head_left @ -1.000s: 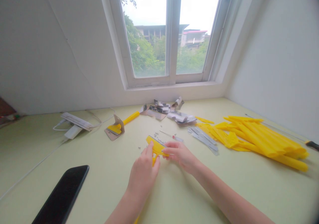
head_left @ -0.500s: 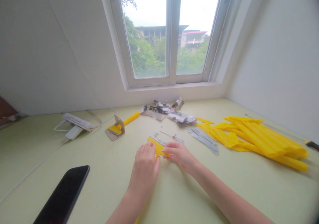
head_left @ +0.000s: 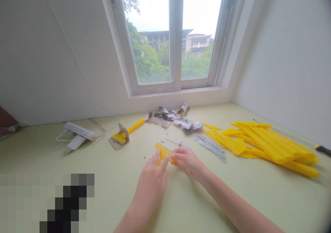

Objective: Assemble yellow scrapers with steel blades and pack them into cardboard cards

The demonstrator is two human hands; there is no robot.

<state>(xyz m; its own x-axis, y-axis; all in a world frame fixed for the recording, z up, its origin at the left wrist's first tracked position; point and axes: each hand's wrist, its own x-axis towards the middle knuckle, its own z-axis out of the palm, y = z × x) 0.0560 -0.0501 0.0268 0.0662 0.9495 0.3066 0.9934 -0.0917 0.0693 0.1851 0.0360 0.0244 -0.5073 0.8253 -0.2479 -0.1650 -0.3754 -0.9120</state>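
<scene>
From where I stand, the person at the desk (head_left: 258, 198) has a yellow piece (head_left: 162, 151) held up between both hands, just above the desktop, with a metal strip (head_left: 165, 147) lying along its top edge. The left hand (head_left: 152, 179) comes up from below, its fingers (head_left: 157, 158) slightly parted and set against the near side of the yellow piece. The right hand (head_left: 188, 163) reaches in from the right, fingers together, pinching the piece's right end, with the forearm stretched out low across the desk. The nearest thing to hold anything else is a cardboard card (head_left: 117, 142), left of the yellow piece, with a smaller yellow part (head_left: 119, 138) sitting in it and a yellow bar (head_left: 136, 126) lying just beyond. Torn packets (head_left: 165, 115) lie in a loose heap behind the yellow piece. Tiny screws (head_left: 144, 157) are scattered just left of it, and a small screwdriver (head_left: 173, 142) lies just behind it. To its right are a stack of metal strips (head_left: 210, 147) and, farther off, a big pile of yellow handles (head_left: 269, 143). A dark object at lower left is too blurred to make out.
</scene>
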